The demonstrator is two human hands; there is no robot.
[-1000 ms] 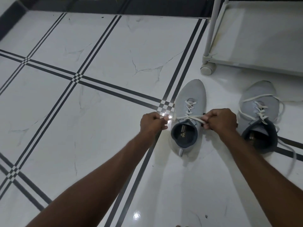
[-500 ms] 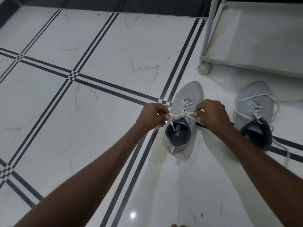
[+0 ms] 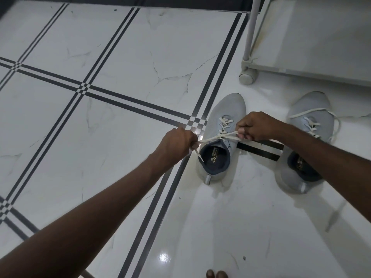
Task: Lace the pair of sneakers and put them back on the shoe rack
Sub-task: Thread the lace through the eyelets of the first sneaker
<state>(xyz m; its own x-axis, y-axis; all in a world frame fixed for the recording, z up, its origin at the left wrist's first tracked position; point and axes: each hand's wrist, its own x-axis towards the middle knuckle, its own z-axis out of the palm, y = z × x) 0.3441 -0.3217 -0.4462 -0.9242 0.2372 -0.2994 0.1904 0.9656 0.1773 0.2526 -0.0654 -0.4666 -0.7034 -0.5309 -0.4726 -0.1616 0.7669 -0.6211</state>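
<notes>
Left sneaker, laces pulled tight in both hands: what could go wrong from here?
1. The left hand and right hand pull the lace sideways; the light left sneaker may slide on the glossy floor.
2. The right sneaker has slack lace loops trailing on the floor; they could snag when it is lifted to the shoe rack.

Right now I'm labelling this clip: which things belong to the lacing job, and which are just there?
Job: left grey knit sneaker, its white lace, right grey sneaker, white wheeled shoe rack, left hand, right hand.
Just there: white striped floor tiles.
</notes>
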